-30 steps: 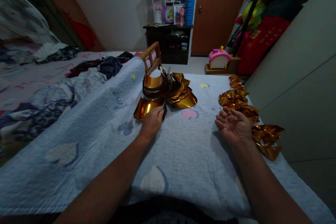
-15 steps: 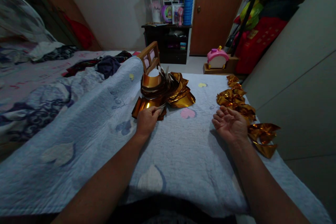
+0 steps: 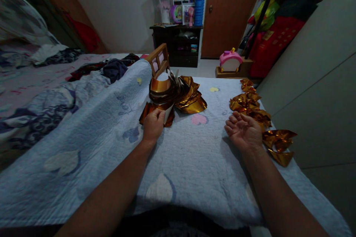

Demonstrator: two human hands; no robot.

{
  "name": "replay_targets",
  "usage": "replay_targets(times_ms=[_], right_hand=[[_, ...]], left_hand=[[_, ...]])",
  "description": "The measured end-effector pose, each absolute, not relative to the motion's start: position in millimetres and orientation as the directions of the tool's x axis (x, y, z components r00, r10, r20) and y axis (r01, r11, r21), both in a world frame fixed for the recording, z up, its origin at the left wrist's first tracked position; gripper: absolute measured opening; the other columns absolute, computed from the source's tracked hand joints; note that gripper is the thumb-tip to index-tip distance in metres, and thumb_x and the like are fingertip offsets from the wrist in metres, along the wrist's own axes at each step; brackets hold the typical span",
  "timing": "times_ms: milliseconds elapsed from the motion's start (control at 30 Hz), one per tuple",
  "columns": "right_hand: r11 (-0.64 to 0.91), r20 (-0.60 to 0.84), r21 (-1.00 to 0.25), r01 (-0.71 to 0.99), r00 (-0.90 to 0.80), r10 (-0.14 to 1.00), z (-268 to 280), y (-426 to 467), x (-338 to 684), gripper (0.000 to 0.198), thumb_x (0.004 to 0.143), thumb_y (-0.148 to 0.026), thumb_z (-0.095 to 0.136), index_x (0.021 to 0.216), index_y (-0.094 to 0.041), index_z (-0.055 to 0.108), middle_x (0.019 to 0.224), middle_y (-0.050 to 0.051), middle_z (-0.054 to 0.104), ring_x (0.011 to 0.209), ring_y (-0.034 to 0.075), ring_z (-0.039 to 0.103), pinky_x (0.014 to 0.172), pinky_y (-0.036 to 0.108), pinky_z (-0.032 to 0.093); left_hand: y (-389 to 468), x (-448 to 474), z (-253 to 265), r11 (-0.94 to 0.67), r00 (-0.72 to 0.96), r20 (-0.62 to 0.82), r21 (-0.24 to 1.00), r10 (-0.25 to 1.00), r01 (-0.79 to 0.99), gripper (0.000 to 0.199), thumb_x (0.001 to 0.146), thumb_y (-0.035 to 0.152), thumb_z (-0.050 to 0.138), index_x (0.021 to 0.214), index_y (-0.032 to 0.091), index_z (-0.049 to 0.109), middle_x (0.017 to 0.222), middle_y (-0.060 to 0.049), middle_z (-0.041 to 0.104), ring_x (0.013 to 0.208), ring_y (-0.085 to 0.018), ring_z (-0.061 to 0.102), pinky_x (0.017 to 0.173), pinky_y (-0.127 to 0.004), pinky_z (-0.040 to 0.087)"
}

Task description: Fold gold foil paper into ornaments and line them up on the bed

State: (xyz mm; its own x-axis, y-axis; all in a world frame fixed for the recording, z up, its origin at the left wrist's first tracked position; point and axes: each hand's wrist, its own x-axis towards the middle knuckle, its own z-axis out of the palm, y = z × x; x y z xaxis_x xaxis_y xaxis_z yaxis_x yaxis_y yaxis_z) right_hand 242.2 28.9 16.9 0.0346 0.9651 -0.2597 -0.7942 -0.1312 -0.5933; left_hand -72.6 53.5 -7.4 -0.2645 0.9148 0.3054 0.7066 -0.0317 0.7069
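On the bed lies a pile of shiny gold foil paper sheets (image 3: 190, 100), some of them curled. At the pile's near left edge, my left hand (image 3: 153, 124) is closed with thumb and finger on a foil paper sheet (image 3: 168, 114), whose pale underside shows. My right hand (image 3: 244, 131) rests palm up on the right, fingers loosely curled and nothing visible in them. Right beside it runs a row of folded gold foil pieces (image 3: 279, 142), partly hidden behind that hand.
A pale blue quilt (image 3: 194, 170) with heart shapes covers the bed. Behind the pile stands a small wooden chair back (image 3: 160, 59). Rumpled bedding (image 3: 55, 107) lies to the left. A white cabinet (image 3: 319, 92) borders the right side, and a pink toy case (image 3: 230, 61) stands beyond the bed.
My left hand has shifted slightly left, and the sheet corner at its fingertips has lifted, showing more of its pale side. My right hand has stayed in place.
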Motion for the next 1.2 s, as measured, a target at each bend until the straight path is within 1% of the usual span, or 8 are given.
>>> replay_targets(times_ms=[167, 300, 500, 633, 800, 1000, 1100, 1200], right_hand=[[-0.139, -0.268, -0.59, -0.795, 0.03, 0.963, 17.3, 28.9, 242.3, 0.01, 0.074, -0.023, 0.057, 0.082, -0.017, 0.059, 0.062, -0.003, 0.048, 0.049, 0.01, 0.042, 0.041, 0.017, 0.037], [-0.145, -0.267, -0.595, -0.79, 0.023, 0.964, 17.9, 28.8, 242.4, 0.01, 0.073, -0.022, 0.058, 0.081, -0.017, 0.059, 0.062, -0.003, 0.048, 0.049, 0.009, 0.042, 0.041, 0.017, 0.036], [-0.174, -0.243, -0.695, -0.698, 0.0, 0.97, 15.6, 28.3, 241.3, 0.015, 0.068, -0.027, 0.068, 0.079, -0.018, 0.061, 0.06, -0.003, 0.053, 0.049, 0.009, 0.045, 0.043, 0.018, 0.037], [-0.201, -0.225, -0.85, -0.486, -0.009, 0.974, 10.3, 26.0, 233.2, 0.024, 0.066, -0.032, 0.077, 0.082, -0.019, 0.063, 0.062, -0.003, 0.058, 0.048, 0.008, 0.047, 0.044, 0.019, 0.039], [-0.2, -0.192, -0.971, -0.128, -0.069, 0.979, 3.8, 22.5, 217.7, 0.034, 0.08, -0.052, 0.07, 0.089, -0.02, 0.062, 0.067, -0.002, 0.061, 0.052, 0.01, 0.052, 0.045, 0.021, 0.039], [-0.089, -0.1, -0.993, 0.083, -0.145, 0.984, -12.3, 25.8, 216.7, 0.037, 0.079, -0.043, 0.07, 0.105, -0.023, 0.056, 0.064, -0.007, 0.056, 0.052, 0.012, 0.051, 0.048, 0.023, 0.037], [-0.045, -0.069, -0.989, 0.138, -0.178, 0.982, -16.6, 27.5, 219.1, 0.034, 0.076, -0.035, 0.07, 0.104, -0.022, 0.058, 0.073, -0.004, 0.064, 0.062, 0.015, 0.057, 0.057, 0.026, 0.043], [0.004, -0.032, -0.983, 0.183, -0.195, 0.98, -13.7, 26.7, 220.1, 0.018, 0.078, -0.033, 0.065, 0.089, -0.019, 0.063, 0.077, 0.0, 0.065, 0.069, 0.017, 0.059, 0.063, 0.028, 0.045]], left_hand=[[56.1, -74.3, -14.9, -0.02, -0.369, 0.307, 0.791, 0.877, 0.612, 0.019, 0.083, 0.036, 0.062, 0.088, 0.018, 0.065, 0.077, -0.002, 0.069, 0.071, -0.018, 0.063, 0.064, -0.026, 0.046], [55.5, -72.2, -13.9, -0.057, -0.383, 0.316, 0.83, 0.868, 0.555, 0.02, 0.081, 0.038, 0.066, 0.082, 0.019, 0.061, 0.072, 0.001, 0.065, 0.066, -0.016, 0.062, 0.062, -0.024, 0.047], [41.3, -61.6, -6.9, -0.229, -0.364, 0.485, 0.796, 0.795, 0.561, 0.022, 0.086, 0.041, 0.067, 0.087, 0.019, 0.063, 0.074, 0.002, 0.065, 0.066, -0.014, 0.061, 0.064, -0.024, 0.047], [23.8, -46.0, -2.9, -0.452, -0.124, 0.612, 0.69, 0.781, 0.565, 0.011, 0.092, 0.03, 0.063, 0.093, 0.02, 0.063, 0.085, -0.001, 0.07, 0.079, -0.016, 0.067, 0.076, -0.027, 0.052], [10.8, -26.0, -1.2, -0.76, 0.366, 0.672, 0.507, 0.644, 0.405, 0.007, 0.094, 0.015, 0.058, 0.09, 0.02, 0.062, 0.096, -0.006, 0.073, 0.095, -0.018, 0.068, 0.089, -0.032, 0.053], [8.7, -18.5, -6.6, -0.731, 0.681, 0.373, 0.58, 0.63, 0.359, 0.01, 0.091, 0.027, 0.067, 0.089, 0.018, 0.066, 0.098, -0.009, 0.07, 0.094, -0.021, 0.065, 0.083, -0.033, 0.053], [8.8, -19.5, -4.6, -0.654, 0.671, 0.312, 0.675, 0.673, 0.342, 0.022, 0.089, 0.039, 0.07, 0.089, 0.017, 0.067, 0.097, -0.009, 0.071, 0.092, -0.022, 0.064, 0.084, -0.034, 0.051], [9.4, -21.9, -1.2, -0.589, 0.594, 0.316, 0.73, 0.74, 0.347, 0.02, 0.094, 0.036, 0.061, 0.091, 0.017, 0.067, 0.095, -0.008, 0.07, 0.093, -0.021, 0.063, 0.086, -0.035, 0.049]])
